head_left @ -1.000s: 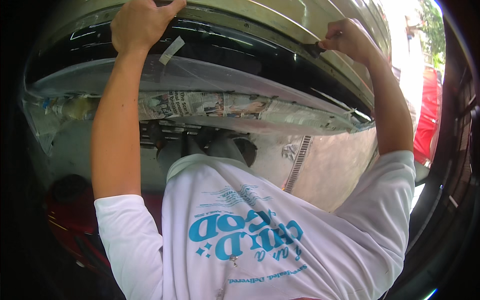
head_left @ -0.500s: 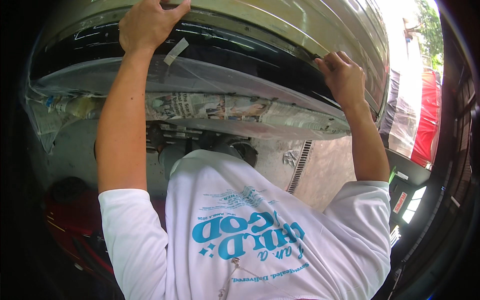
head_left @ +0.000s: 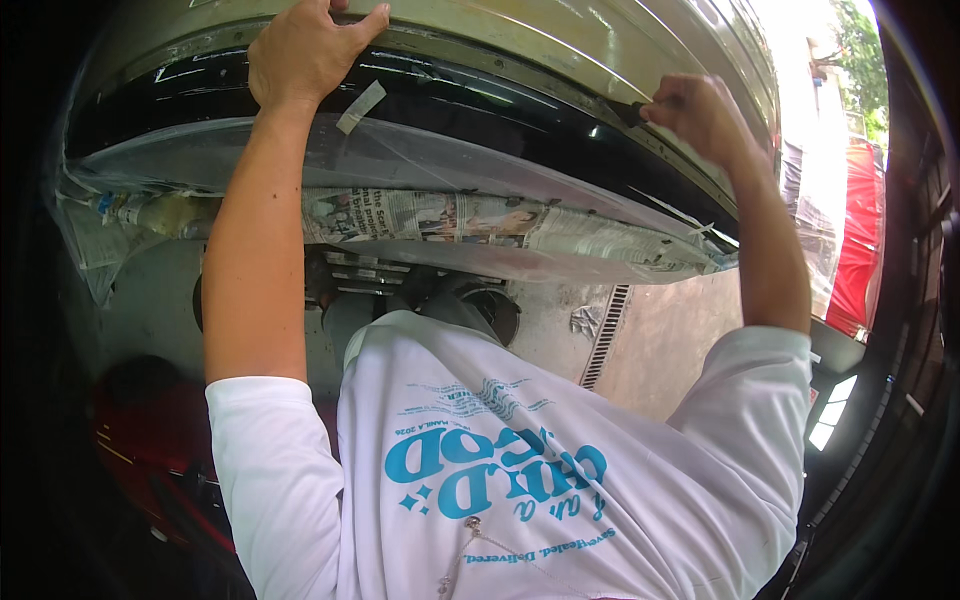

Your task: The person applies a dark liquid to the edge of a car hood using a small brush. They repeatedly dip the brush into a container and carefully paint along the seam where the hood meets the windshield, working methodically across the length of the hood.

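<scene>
My left hand (head_left: 302, 55) rests against the upper edge of a vehicle panel (head_left: 560, 40). Its thumb stands apart from the fingers, whose tips are cut off by the top of the view. My right hand (head_left: 700, 115) has its fingers curled round a small dark flat piece, perhaps a scraper (head_left: 629, 114). That piece's end meets the dull metal seam (head_left: 560, 90) between the tan-gold panel and a glossy black band (head_left: 470, 115). A strip of pale tape (head_left: 361, 107) sticks to the black band near my left forearm.
Clear plastic sheeting (head_left: 440, 150) and newspaper (head_left: 430, 215) cover the part below the black band. Beneath lies a concrete floor with a drain grate (head_left: 606, 338). A red car (head_left: 140, 440) is at lower left; a red cover (head_left: 856, 240) hangs at right.
My right hand has drawn back slightly to the right and up, showing more of the dark piece. My left hand has shifted a little right relative to the view, which has also moved.
</scene>
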A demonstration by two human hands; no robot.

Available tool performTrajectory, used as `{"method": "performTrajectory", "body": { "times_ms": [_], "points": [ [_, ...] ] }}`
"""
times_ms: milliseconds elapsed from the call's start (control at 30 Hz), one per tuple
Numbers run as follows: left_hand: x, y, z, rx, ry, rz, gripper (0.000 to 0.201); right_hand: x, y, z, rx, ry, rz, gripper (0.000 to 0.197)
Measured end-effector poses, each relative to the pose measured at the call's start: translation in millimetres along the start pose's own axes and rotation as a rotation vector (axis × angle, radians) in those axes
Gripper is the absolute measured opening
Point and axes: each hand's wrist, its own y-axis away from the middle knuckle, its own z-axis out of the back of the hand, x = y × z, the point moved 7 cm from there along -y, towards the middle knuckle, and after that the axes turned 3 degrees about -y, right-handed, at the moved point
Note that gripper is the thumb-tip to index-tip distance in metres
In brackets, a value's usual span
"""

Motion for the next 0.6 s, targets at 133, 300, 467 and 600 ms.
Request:
{"method": "performTrajectory", "body": {
  "times_ms": [133, 300, 467, 600],
  "points": [
    [0, 0, -1, -0.019, -0.02, -0.015, 0.059, 5, 29, -14, -0.331, 0.095, 0.199, 0.023],
    [2, 1, -2, 0.018, -0.021, 0.003, 0.06, 13, 41, -29, -0.311, 0.184, 0.045, 0.024],
    [2, 5, 1, 0.001, -0.002, 0.041, 0.061, -7, 0, -18, -0.152, 0.109, 0.154, 0.024],
    [-1, 2, 2, -0.041, 0.045, -0.015, 0.06, -17, -42, -8, 0.195, -0.092, 0.067, 0.023]
  ]
}}
